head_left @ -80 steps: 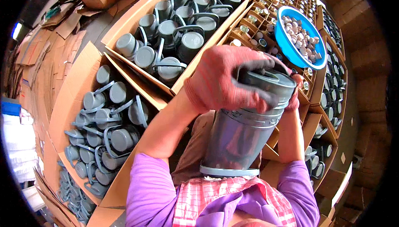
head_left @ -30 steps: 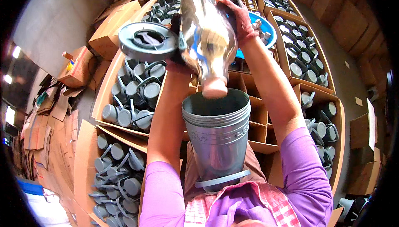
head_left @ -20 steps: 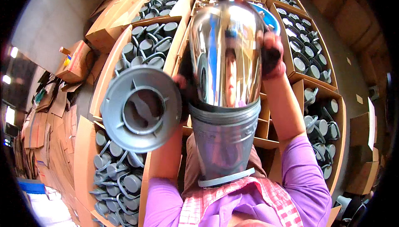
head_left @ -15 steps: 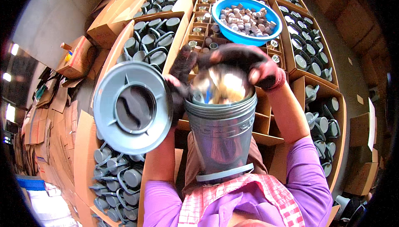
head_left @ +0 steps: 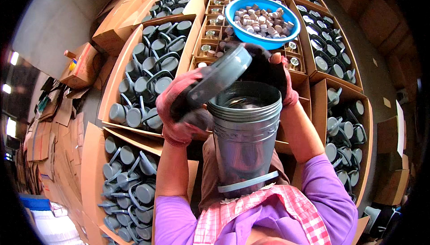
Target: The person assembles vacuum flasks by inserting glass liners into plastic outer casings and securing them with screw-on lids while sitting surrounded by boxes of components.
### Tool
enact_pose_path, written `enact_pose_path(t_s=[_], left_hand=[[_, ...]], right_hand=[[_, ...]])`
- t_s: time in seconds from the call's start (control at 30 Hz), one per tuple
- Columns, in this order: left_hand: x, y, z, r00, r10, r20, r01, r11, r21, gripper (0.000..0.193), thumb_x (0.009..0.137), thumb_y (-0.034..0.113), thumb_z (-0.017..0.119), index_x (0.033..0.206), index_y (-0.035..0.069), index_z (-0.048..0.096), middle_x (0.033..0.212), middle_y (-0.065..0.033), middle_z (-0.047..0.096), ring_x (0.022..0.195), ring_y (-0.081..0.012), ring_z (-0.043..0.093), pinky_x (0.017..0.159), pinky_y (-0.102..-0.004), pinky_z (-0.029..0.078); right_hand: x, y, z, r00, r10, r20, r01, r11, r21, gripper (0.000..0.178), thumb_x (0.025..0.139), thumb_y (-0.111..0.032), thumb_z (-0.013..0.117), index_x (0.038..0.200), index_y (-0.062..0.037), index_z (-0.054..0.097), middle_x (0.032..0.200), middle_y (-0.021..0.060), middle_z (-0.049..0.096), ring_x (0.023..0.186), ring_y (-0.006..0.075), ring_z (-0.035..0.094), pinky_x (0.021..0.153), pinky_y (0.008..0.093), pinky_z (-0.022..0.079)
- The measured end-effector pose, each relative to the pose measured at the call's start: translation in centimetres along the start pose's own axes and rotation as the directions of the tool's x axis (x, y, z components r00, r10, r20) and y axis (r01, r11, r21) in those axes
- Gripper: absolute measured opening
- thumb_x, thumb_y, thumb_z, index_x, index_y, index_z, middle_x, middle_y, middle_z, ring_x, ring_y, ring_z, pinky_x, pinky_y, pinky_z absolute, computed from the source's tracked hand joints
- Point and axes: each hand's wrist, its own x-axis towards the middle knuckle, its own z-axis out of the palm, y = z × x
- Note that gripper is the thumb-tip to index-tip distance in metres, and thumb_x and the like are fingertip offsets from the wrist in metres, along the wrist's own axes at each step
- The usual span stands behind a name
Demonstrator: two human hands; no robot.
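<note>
A: Left hand (head_left: 179,110) in a pink work glove, clamped on the grey round lid (head_left: 215,81) — fingers wrapped over its edge, lid tilted, one rim just above the mouth of the grey metal flask body (head_left: 244,133).

B: Right hand (head_left: 277,77)?

A: Dark-palmed glove with pink cuff, curled against the far rim of the flask body. Touching it for sure; whether truly gripping — cannot tell, lid and rim in the way.

B: Position of the flask body?

A: Upright, centre of view, propped against the lap, open mouth up, something shiny down inside. Pale blue band (head_left: 248,182) around its lower end, just above the pink checked apron (head_left: 268,213).

B: Surroundings?

A: Blue plastic bowl (head_left: 262,21) full of small pale caps, resting on a cardboard tray of divided cells (head_left: 215,43) straight ahead. Left side: open cardboard box (head_left: 148,65) packed with grey lids with handles, a second such box (head_left: 125,177) nearer below it. Right side: more boxes (head_left: 345,124) with the same grey parts. Loose flattened cardboard (head_left: 53,124) on the floor far left.

B: Sleeves?

A: Purple, both arms.
</note>
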Motion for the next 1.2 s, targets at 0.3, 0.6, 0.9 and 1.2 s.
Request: enact_pose_path(t_s=[0.3, 0.6, 0.9, 1.2], left_hand=[[3.1, 0.6, 1.6, 0.996, -0.094, 0.002, 0.093, 0.983, -0.158, 0.056, 0.09, 0.051, 0.063, 0.087, -0.005, 0.067, 0.087, -0.0189, 0.07, 0.085, -0.0343, 0.069, 0.081, -0.044, 0.054], [2.8, 0.6, 3.1, 0.957, -0.036, 0.287, 0.095, 0.976, -0.194, 0.055, 0.086, 0.051, 0.069, 0.082, -0.004, 0.068, 0.084, -0.0172, 0.071, 0.087, -0.0332, 0.068, 0.078, -0.0427, 0.054], [2.6, -1.3, 2.9, 0.972, 0.082, 0.222, -0.03, 0.973, -0.231, 0.064, 0.091, 0.057, 0.058, 0.086, -0.006, 0.068, 0.087, -0.019, 0.069, 0.081, -0.034, 0.068, 0.074, -0.0426, 0.054], [1.0, -2.8, 2.5, 0.978, 0.059, 0.2, -0.009, 0.97, -0.242, 0.064, 0.089, 0.06, 0.058, 0.073, -0.001, 0.067, 0.081, -0.0183, 0.069, 0.077, -0.0333, 0.068, 0.074, -0.0429, 0.054]], right_hand=[[-0.4, 1.3, -2.5, 0.958, -0.271, 0.091, 0.283, 0.946, -0.157, 0.057, 0.089, -0.058, 0.062, 0.109, -0.0042, 0.056, 0.11, 0.0118, 0.062, 0.102, 0.023, 0.059, 0.092, 0.0372, 0.047], [-1.5, 1.6, -3.8, 0.858, -0.471, 0.206, 0.508, 0.839, -0.196, 0.047, 0.085, -0.047, 0.069, 0.09, -0.0026, 0.056, 0.089, 0.0135, 0.059, 0.092, 0.0281, 0.059, 0.089, 0.04, 0.046], [-3.1, 1.6, -3.1, 0.841, -0.512, 0.175, 0.536, 0.739, -0.408, 0.048, 0.091, -0.051, 0.063, 0.095, -0.0037, 0.056, 0.086, 0.0126, 0.058, 0.089, 0.0286, 0.057, 0.094, 0.0501, 0.045], [-3.2, 1.1, -4.4, 0.765, -0.601, 0.231, 0.629, 0.623, -0.465, 0.047, 0.088, -0.049, 0.069, 0.089, -0.0029, 0.06, 0.085, 0.0117, 0.063, 0.086, 0.0276, 0.061, 0.083, 0.0449, 0.051]])
